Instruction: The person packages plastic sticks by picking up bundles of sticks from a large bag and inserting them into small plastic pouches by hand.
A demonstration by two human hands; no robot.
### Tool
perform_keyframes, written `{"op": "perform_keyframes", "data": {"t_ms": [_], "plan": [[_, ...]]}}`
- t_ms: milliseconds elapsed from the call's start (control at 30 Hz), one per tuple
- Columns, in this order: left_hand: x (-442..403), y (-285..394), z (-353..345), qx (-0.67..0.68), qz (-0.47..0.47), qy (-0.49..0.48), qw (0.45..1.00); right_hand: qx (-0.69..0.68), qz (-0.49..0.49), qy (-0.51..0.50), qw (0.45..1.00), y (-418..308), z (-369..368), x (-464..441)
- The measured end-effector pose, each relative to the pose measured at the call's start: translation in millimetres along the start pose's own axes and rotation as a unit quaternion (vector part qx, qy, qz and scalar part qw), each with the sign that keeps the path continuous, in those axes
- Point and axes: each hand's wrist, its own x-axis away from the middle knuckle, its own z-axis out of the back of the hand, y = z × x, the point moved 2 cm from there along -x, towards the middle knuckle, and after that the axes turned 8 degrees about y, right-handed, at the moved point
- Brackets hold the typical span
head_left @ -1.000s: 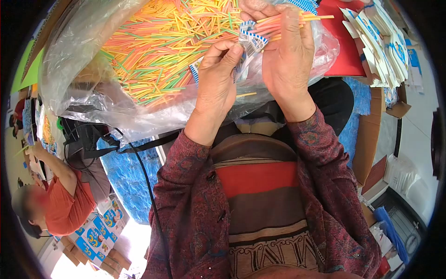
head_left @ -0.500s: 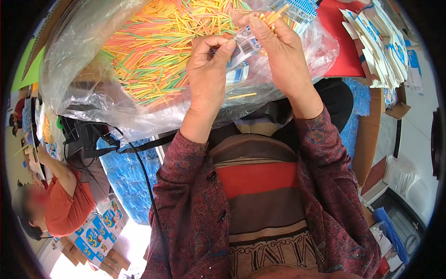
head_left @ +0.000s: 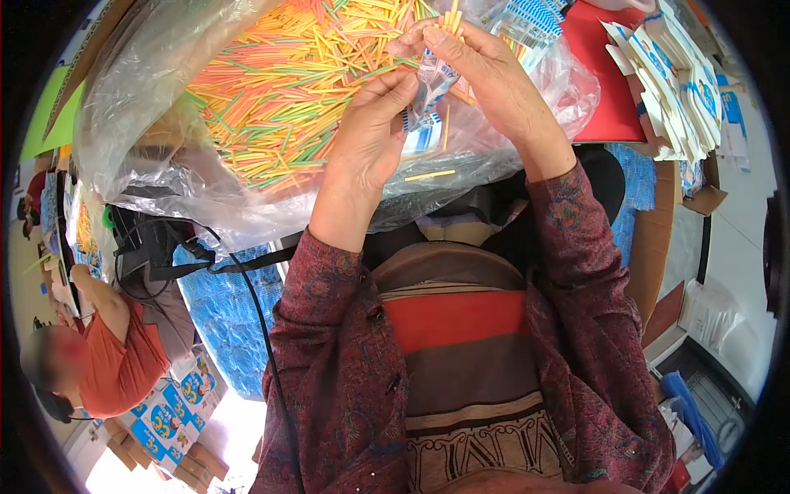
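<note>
My left hand (head_left: pixel 370 123) pinches one end of a small clear printed plastic packet (head_left: pixel 429 86) between thumb and fingers. My right hand (head_left: pixel 494 82) is closed on a few thin yellow sticks (head_left: pixel 453 22) at the packet's other end; their tips stick up past the fingers. How far the sticks sit inside the packet is hidden by the fingers. Below and behind both hands lies a heap of thin sticks (head_left: pixel 280 99) in yellow, orange, pink and green, inside a large clear plastic bag (head_left: pixel 132 90).
Blue-and-white printed packets (head_left: pixel 531 25) lie beyond my right hand. Flattened white-and-blue cartons (head_left: pixel 671 82) are stacked on a red surface (head_left: pixel 605 74) at the right. A loose yellow stick (head_left: pixel 429 175) rests on the bag's near edge. Another person (head_left: pixel 123 362) sits at the lower left.
My right hand has shifted slightly left, and the sticks in it now point more upright. The packet has turned steeper and looks more crumpled between my hands.
</note>
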Motion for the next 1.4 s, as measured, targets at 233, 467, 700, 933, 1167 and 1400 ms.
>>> {"op": "perform_keyframes", "data": {"t_ms": [233, 467, 700, 933, 1167, 1400], "plan": [[-13.5, -1.7, -1.3, 0.066, -0.109, 0.062, 0.99, -0.147, -0.038, 0.028, 0.988, -0.5, -7.8, -20.2], [-23.5, 3.2, 6.6, 0.054, -0.224, 0.075, 0.97, -0.204, 0.027, 0.041, 0.978, 4.0, -4.9, -25.2], [-9.0, 8.8, -5.7, 0.007, -0.252, 0.071, 0.965, -0.014, 0.044, 0.115, 0.992, 15.2, 0.8, -20.6], [4.8, 10.4, -11.2, -0.08, -0.126, -0.017, 0.989, 0.043, 0.096, 0.092, 0.99, 0.9, 3.9, -0.7], [11.9, 4.6, -11.7, -0.164, -0.17, -0.01, 0.972, 0.035, 0.045, 0.113, 0.992, 22.7, 5.9, 23.0], [21.6, 2.6, -0.2, -0.326, -0.259, -0.001, 0.909, 0.105, 0.015, 0.066, 0.992, 11.3, 23.9, 34.4]]}}
